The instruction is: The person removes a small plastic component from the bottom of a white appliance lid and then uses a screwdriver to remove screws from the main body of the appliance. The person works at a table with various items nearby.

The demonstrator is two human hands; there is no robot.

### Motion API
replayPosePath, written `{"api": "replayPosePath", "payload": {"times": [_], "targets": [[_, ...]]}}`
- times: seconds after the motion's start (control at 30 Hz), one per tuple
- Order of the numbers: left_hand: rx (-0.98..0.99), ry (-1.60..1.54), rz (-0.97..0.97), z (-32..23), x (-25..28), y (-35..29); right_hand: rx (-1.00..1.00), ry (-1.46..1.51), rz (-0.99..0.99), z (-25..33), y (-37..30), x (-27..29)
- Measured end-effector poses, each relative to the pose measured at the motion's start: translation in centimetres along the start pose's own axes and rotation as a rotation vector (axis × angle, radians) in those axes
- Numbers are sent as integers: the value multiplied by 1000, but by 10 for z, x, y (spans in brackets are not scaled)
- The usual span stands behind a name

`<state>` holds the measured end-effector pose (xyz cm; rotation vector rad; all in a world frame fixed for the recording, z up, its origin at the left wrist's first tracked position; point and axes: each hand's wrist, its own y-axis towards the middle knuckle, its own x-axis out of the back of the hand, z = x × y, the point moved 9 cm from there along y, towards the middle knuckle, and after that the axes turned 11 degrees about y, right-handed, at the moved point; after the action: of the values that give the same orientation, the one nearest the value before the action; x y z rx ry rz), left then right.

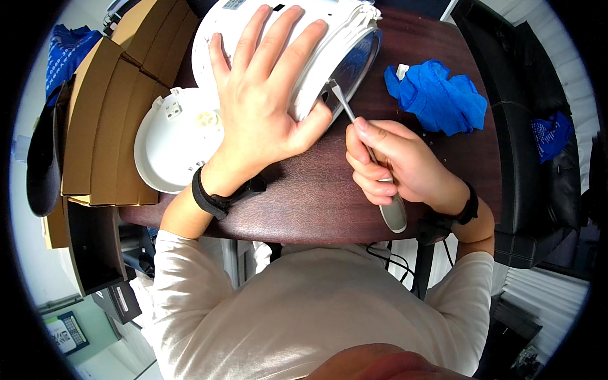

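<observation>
A rounded white plastic appliance housing (218,19) lies on the table at the far middle, with a dark glossy panel (362,56) on its right side. My left hand (259,101) rests flat on it with fingers spread; the thumb reaches the panel's near edge. In my right hand (396,158) is a screwdriver with a grey handle (394,216) and a slim metal shaft (343,101). Its flat tip touches or nearly touches the seam between white shell and panel. Beside my left wrist sits a round white cover (168,149), partly hidden by that hand.
A crumpled blue cloth (437,95) lies right of the housing on the dark wooden table (304,209), with small screw-like bits near it. Brown cardboard boxes (104,126) line the left edge. A black sofa (532,126) stands at the right. Cables hang below the front edge.
</observation>
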<state>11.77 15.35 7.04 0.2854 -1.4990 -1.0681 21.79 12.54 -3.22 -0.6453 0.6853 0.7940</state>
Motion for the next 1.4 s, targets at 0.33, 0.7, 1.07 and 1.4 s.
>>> {"api": "replayPosePath", "payload": {"times": [0.33,0.7,1.07,1.4], "targets": [[8,-4,-16,-1,0,-3,146,-456,-139,25,-6,9],[-2,-1,0,1,-2,-2,816,-1861,-651,67,-34,-26],[-9,4,-1,1,-1,-2,67,-511,-181,31,-15,10],[8,1,-9,0,-1,-2,-31,-252,-113,19,-8,8]]}}
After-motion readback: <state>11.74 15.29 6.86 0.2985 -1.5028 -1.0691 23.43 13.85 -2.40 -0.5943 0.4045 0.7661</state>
